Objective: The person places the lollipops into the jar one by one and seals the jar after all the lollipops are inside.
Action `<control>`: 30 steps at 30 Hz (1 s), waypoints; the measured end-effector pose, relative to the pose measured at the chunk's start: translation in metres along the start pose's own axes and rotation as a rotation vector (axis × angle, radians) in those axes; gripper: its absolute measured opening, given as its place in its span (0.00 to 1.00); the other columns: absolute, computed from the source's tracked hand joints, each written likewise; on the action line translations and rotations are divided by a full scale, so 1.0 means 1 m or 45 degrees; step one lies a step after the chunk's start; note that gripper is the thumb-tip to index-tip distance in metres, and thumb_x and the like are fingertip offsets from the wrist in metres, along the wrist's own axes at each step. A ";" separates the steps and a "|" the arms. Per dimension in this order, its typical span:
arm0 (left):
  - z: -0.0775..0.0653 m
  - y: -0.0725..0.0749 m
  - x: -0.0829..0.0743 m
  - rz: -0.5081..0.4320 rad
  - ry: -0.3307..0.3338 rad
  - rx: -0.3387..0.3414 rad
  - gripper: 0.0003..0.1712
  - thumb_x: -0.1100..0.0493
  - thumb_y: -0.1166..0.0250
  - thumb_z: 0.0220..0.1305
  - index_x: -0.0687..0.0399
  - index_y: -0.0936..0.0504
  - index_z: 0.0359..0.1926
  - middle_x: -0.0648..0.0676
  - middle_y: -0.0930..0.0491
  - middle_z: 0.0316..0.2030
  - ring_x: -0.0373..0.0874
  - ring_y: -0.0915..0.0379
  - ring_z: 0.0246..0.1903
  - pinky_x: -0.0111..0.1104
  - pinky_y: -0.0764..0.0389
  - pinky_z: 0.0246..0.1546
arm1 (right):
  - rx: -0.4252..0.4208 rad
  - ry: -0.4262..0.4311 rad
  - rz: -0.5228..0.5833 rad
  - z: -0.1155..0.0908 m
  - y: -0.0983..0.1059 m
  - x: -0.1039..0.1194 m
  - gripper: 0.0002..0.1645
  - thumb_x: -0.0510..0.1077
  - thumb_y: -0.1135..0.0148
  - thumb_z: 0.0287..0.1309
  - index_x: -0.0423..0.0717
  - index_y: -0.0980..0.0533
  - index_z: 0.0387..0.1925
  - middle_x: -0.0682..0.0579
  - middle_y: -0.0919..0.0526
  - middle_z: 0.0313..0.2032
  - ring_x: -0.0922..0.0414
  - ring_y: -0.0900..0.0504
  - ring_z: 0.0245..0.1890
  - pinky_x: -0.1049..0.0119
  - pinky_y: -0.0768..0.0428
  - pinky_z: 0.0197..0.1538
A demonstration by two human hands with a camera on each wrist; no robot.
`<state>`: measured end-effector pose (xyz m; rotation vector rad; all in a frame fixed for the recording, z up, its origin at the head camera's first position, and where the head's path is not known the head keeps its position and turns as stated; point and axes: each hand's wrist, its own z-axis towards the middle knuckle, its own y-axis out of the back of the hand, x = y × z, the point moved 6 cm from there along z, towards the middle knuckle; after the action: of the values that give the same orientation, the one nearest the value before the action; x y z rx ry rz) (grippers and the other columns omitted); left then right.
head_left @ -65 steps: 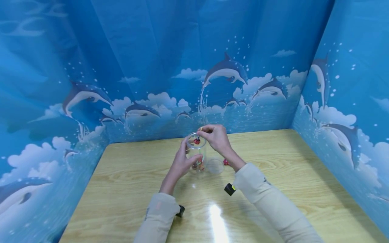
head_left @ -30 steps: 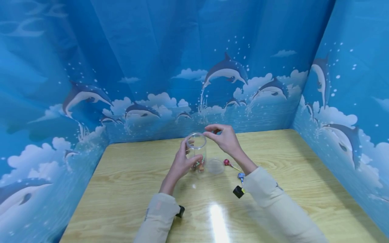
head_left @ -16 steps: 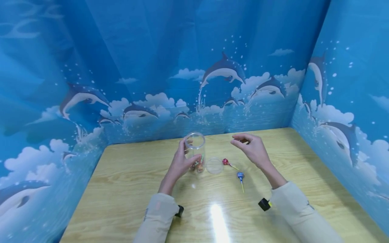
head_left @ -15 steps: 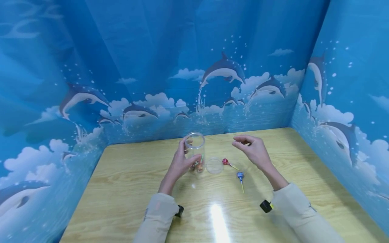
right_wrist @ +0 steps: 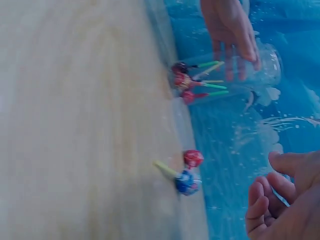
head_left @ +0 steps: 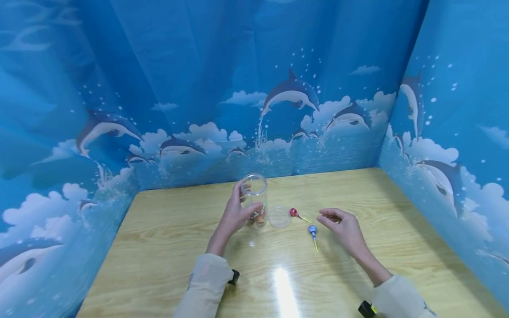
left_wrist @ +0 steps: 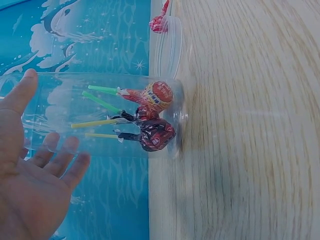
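My left hand (head_left: 234,214) grips a clear plastic jar (head_left: 260,194) standing upright, mouth uncovered, thumb on the near side. Inside, at the bottom, several wrapped lollipops (left_wrist: 157,117) show heads down, with green and yellow sticks pointing up. Right of the jar a clear round lid (head_left: 279,217) lies flat. Past it lie a red lollipop (head_left: 294,212) and a blue lollipop (head_left: 313,230), both with yellow sticks. My right hand (head_left: 345,229) hovers to the right of these two, fingers loosely bent. The right wrist view shows nothing in that hand.
A light wood-grain table (head_left: 171,247) carries everything. Behind it and along both sides hang blue dolphin-print sheets (head_left: 207,88). A bright reflection of light marks the front middle of the tabletop.
Earlier the right hand held a red lollipop at the jar's mouth; it has let go and moved right, then down beside the loose lollipops. The left hand keeps its grip on the jar.
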<state>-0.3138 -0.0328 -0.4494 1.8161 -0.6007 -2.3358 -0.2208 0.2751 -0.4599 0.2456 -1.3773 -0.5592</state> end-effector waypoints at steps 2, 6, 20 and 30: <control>-0.001 0.001 0.000 0.001 0.007 -0.002 0.55 0.57 0.22 0.60 0.45 0.46 0.79 0.58 0.31 0.71 0.56 0.33 0.68 0.51 0.30 0.70 | -0.003 -0.048 -0.003 -0.007 -0.005 -0.007 0.19 0.40 0.27 0.62 0.32 0.17 0.50 0.44 0.11 0.40 0.61 0.17 0.35 0.75 0.18 0.37; -0.001 0.001 -0.001 -0.006 -0.003 0.007 0.55 0.57 0.22 0.60 0.45 0.46 0.80 0.58 0.32 0.71 0.56 0.34 0.69 0.51 0.31 0.70 | -0.018 -0.164 -0.029 -0.021 -0.012 -0.018 0.18 0.40 0.26 0.62 0.32 0.16 0.49 0.44 0.11 0.39 0.58 0.16 0.32 0.73 0.17 0.33; -0.001 0.000 0.001 -0.023 -0.005 0.009 0.55 0.58 0.23 0.61 0.43 0.47 0.80 0.59 0.33 0.72 0.57 0.35 0.69 0.52 0.32 0.70 | 0.004 -0.262 -0.102 -0.045 -0.017 -0.027 0.19 0.39 0.25 0.59 0.31 0.16 0.48 0.43 0.11 0.35 0.56 0.16 0.28 0.71 0.19 0.25; -0.001 0.001 0.000 -0.007 -0.019 0.010 0.54 0.59 0.23 0.61 0.47 0.47 0.80 0.63 0.33 0.72 0.57 0.35 0.70 0.52 0.32 0.71 | 0.045 -0.256 -0.176 -0.049 -0.027 -0.029 0.19 0.41 0.25 0.59 0.31 0.16 0.47 0.43 0.10 0.37 0.51 0.12 0.37 0.72 0.16 0.35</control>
<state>-0.3124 -0.0338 -0.4492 1.8075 -0.6090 -2.3557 -0.1824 0.2594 -0.5072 0.3222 -1.5742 -0.6895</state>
